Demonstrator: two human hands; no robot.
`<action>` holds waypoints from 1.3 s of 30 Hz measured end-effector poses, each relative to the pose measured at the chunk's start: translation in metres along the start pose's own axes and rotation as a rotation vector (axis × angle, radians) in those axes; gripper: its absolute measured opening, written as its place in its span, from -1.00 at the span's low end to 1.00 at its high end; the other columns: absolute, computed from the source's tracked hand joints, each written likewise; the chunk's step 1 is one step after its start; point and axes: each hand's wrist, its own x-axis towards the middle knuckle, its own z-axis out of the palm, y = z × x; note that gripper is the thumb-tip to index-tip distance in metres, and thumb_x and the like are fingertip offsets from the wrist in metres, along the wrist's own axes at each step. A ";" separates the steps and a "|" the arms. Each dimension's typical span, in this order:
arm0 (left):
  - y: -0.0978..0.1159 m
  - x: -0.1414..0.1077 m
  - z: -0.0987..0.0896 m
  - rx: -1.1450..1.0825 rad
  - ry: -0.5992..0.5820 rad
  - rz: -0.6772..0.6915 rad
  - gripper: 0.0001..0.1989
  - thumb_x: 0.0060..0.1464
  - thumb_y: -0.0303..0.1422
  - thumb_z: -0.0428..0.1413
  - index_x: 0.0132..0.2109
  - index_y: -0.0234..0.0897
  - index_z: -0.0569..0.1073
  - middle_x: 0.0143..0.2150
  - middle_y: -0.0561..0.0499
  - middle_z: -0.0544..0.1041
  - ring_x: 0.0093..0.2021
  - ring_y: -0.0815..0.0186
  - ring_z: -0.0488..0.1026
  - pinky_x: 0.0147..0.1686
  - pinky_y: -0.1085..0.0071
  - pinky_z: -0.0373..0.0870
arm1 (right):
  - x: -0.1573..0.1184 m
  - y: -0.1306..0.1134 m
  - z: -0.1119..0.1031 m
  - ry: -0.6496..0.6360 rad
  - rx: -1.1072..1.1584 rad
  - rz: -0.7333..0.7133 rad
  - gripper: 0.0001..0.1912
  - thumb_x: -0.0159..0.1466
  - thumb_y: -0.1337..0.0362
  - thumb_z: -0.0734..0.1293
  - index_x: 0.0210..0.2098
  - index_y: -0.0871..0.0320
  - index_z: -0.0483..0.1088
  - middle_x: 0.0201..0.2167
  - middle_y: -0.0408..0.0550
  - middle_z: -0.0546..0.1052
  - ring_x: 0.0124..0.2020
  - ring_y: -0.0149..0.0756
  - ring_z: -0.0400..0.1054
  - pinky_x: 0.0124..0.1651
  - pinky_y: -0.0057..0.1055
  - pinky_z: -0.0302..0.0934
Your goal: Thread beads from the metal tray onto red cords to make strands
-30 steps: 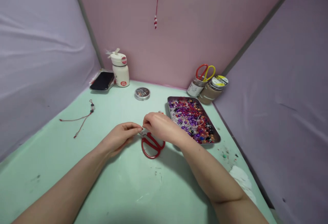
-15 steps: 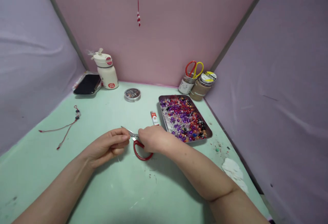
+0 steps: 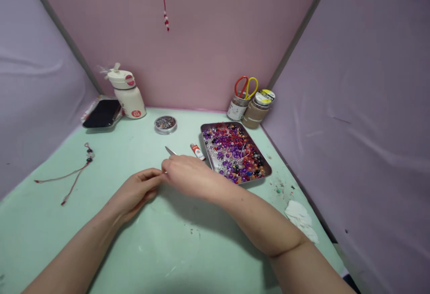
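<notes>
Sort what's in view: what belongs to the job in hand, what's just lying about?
Likely the job's:
left hand and right hand, fingertips close together
pointed blade beside the right hand
tray and its beads
perhaps lighter, round case and beaded cord

Probably just lying about:
white bottle
black phone
lidded jar
white scraps

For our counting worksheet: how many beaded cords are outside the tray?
2: a dark-beaded cord on the table at left; a hanging cord at the pink wall. The right hand may hide others.
</notes>
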 end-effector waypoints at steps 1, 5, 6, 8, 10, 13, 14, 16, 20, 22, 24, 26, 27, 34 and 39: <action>0.000 0.000 0.001 0.010 0.023 0.002 -0.77 -0.13 -0.29 0.27 -0.32 -0.31 0.48 -0.53 0.14 0.26 -0.61 0.58 -0.01 -0.63 0.58 -0.10 | 0.000 -0.002 0.000 0.005 0.008 -0.009 -0.80 0.27 0.42 0.17 -0.19 0.24 0.40 -0.27 0.07 0.53 -0.29 -0.22 0.44 -0.35 -0.40 0.24; 0.000 0.000 0.002 0.047 0.056 0.004 -0.75 -0.17 -0.27 0.28 -0.32 -0.30 0.49 -0.49 0.12 0.35 -0.59 0.55 0.09 -0.61 0.57 0.00 | 0.001 -0.005 -0.001 -0.016 0.000 0.017 -0.78 0.21 0.52 0.19 -0.25 0.26 0.42 -0.33 0.08 0.55 -0.29 -0.20 0.45 -0.37 -0.39 0.22; 0.000 0.000 0.002 0.059 0.054 0.005 -0.75 -0.17 -0.26 0.28 -0.32 -0.30 0.50 -0.51 0.12 0.35 -0.60 0.54 0.09 -0.61 0.57 0.01 | 0.001 -0.005 -0.002 -0.020 -0.007 0.023 -0.78 0.19 0.54 0.19 -0.26 0.27 0.43 -0.33 0.09 0.55 -0.29 -0.19 0.45 -0.36 -0.39 0.22; 0.000 0.000 0.003 0.075 0.054 0.004 -0.73 -0.18 -0.23 0.28 -0.33 -0.29 0.50 -0.52 0.11 0.37 -0.60 0.51 0.13 -0.61 0.56 0.06 | 0.001 -0.005 -0.003 -0.030 -0.015 0.028 -0.77 0.18 0.55 0.19 -0.27 0.27 0.44 -0.32 0.10 0.55 -0.27 -0.19 0.45 -0.34 -0.39 0.23; 0.001 0.000 0.004 0.074 0.062 -0.003 -0.72 -0.20 -0.22 0.29 -0.33 -0.29 0.51 -0.48 0.07 0.43 -0.56 0.47 0.22 -0.57 0.54 0.16 | 0.001 -0.004 -0.003 -0.038 -0.014 0.037 -0.77 0.19 0.54 0.19 -0.26 0.26 0.44 -0.31 0.10 0.55 -0.25 -0.19 0.45 -0.33 -0.38 0.25; 0.003 -0.001 0.006 0.060 0.083 -0.004 -0.71 -0.23 -0.22 0.31 -0.34 -0.29 0.52 -0.38 0.00 0.51 -0.44 0.39 0.36 -0.45 0.51 0.30 | 0.002 -0.004 -0.002 -0.041 -0.010 0.071 -0.75 0.19 0.51 0.18 -0.22 0.26 0.44 -0.27 0.12 0.55 -0.25 -0.16 0.45 -0.34 -0.35 0.27; 0.003 -0.001 0.007 0.061 0.091 0.004 -0.70 -0.24 -0.22 0.31 -0.33 -0.29 0.53 -0.35 -0.02 0.53 -0.40 0.37 0.39 -0.43 0.50 0.32 | 0.002 -0.004 -0.002 -0.042 -0.008 0.084 -0.74 0.20 0.50 0.18 -0.21 0.25 0.44 -0.26 0.12 0.54 -0.25 -0.15 0.45 -0.34 -0.34 0.27; 0.002 0.000 0.007 0.065 0.100 0.024 -0.68 -0.24 -0.21 0.31 -0.32 -0.30 0.52 -0.31 -0.04 0.53 -0.36 0.35 0.40 -0.41 0.50 0.33 | 0.002 -0.004 -0.001 -0.049 0.000 0.097 -0.74 0.20 0.49 0.17 -0.20 0.26 0.44 -0.26 0.13 0.54 -0.25 -0.13 0.45 -0.36 -0.33 0.27; 0.001 0.001 0.008 0.087 0.106 0.023 -0.67 -0.19 -0.17 0.29 -0.31 -0.30 0.51 -0.34 -0.01 0.48 -0.40 0.40 0.35 -0.45 0.54 0.28 | 0.001 0.005 -0.007 -0.064 -0.003 0.104 -0.73 0.17 0.51 0.18 -0.22 0.26 0.44 -0.28 0.13 0.54 -0.29 -0.15 0.44 -0.38 -0.35 0.22; 0.004 0.000 0.009 0.112 0.120 0.015 -0.68 -0.18 -0.16 0.29 -0.31 -0.29 0.50 -0.36 0.03 0.45 -0.44 0.44 0.30 -0.50 0.57 0.22 | -0.001 0.018 -0.014 -0.025 -0.014 0.153 -0.74 0.18 0.50 0.18 -0.22 0.24 0.45 -0.28 0.11 0.54 -0.31 -0.19 0.42 -0.36 -0.37 0.19; 0.010 -0.003 0.011 0.155 0.132 -0.006 -0.68 -0.17 -0.14 0.28 -0.31 -0.28 0.50 -0.42 0.06 0.41 -0.49 0.46 0.24 -0.54 0.58 0.17 | -0.007 0.037 -0.022 0.057 -0.025 0.220 -0.77 0.22 0.44 0.19 -0.21 0.22 0.44 -0.25 0.12 0.54 -0.30 -0.22 0.39 -0.33 -0.39 0.15; 0.018 -0.008 0.013 0.223 0.128 -0.042 -0.67 -0.15 -0.11 0.25 -0.31 -0.26 0.50 -0.51 0.10 0.35 -0.56 0.48 0.15 -0.58 0.56 0.10 | -0.014 0.058 -0.030 0.085 -0.037 0.324 -0.80 0.23 0.40 0.20 -0.25 0.20 0.45 -0.27 0.10 0.53 -0.32 -0.25 0.37 -0.34 -0.41 0.10; 0.022 -0.011 0.013 0.256 0.113 -0.049 -0.67 -0.14 -0.10 0.24 -0.31 -0.25 0.51 -0.53 0.11 0.34 -0.59 0.49 0.12 -0.60 0.55 0.08 | -0.018 0.068 -0.033 0.108 -0.058 0.374 -0.80 0.22 0.42 0.20 -0.26 0.19 0.44 -0.27 0.09 0.53 -0.33 -0.27 0.36 -0.35 -0.42 0.08; 0.040 -0.021 0.016 0.338 -0.013 -0.009 -0.70 -0.19 -0.10 0.25 -0.39 -0.24 0.52 -0.57 0.12 0.30 -0.60 0.48 0.10 -0.62 0.53 -0.04 | -0.027 0.115 -0.033 0.041 -0.061 0.415 -0.82 0.14 0.44 0.25 -0.32 0.16 0.46 -0.31 0.02 0.55 -0.35 -0.30 0.36 -0.37 -0.46 0.04; 0.055 -0.007 0.019 0.359 -0.187 -0.010 -0.70 -0.20 -0.13 0.26 -0.37 -0.27 0.53 -0.55 0.09 0.30 -0.63 0.49 0.04 -0.64 0.51 -0.18 | -0.030 0.122 -0.020 -0.015 -0.008 0.377 -0.83 0.11 0.47 0.26 -0.38 0.19 0.48 -0.34 0.03 0.56 -0.33 -0.30 0.39 -0.35 -0.48 0.08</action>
